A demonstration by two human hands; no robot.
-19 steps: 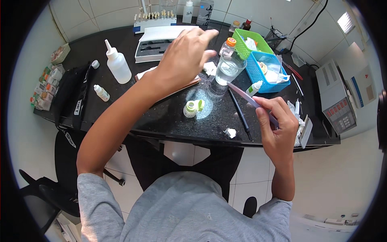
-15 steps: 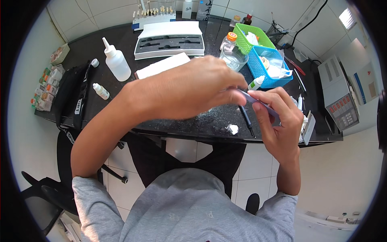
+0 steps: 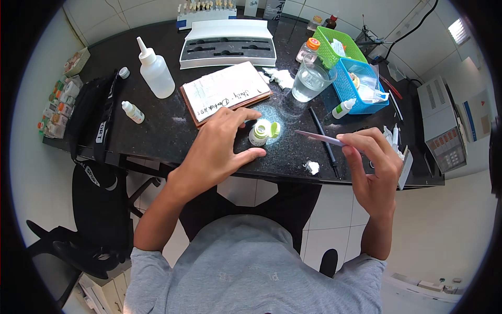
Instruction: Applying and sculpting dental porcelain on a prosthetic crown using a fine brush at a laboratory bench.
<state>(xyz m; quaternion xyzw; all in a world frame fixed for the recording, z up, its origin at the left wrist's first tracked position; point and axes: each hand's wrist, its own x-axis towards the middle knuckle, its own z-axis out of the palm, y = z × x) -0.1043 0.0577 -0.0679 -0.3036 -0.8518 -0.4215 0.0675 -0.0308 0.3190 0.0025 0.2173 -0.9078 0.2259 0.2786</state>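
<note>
My left hand point(image 3: 219, 152) is open, its fingers and thumb curved apart around the left side of a small bottle point(image 3: 258, 135) with a green cap point(image 3: 274, 129) flipped open. It does not grip the bottle. My right hand point(image 3: 376, 172) pinches a thin pale purple tool point(image 3: 319, 136), like a spatula or file, its tip pointing left toward that bottle. A long dark tool point(image 3: 322, 137) lies beneath it. A notepad point(image 3: 225, 86) with handwriting lies behind my left hand. A white powder heap point(image 3: 312, 167) sits near the front edge. A glass of water point(image 3: 308, 86) stands behind the tools.
At the left are a squeeze bottle point(image 3: 157, 78), a dropper bottle point(image 3: 133, 112) and a black bag point(image 3: 91, 115). A white case point(image 3: 227, 52) lies at the back. Blue point(image 3: 361, 104) and green point(image 3: 340, 44) baskets stand right, beside a grey appliance point(image 3: 444, 136). A black chair point(image 3: 94, 209) is lower left.
My left hand swept right toward the purple tool, then moved down and left to the small bottle. My right hand moved slightly right, and the tool now lies flatter.
</note>
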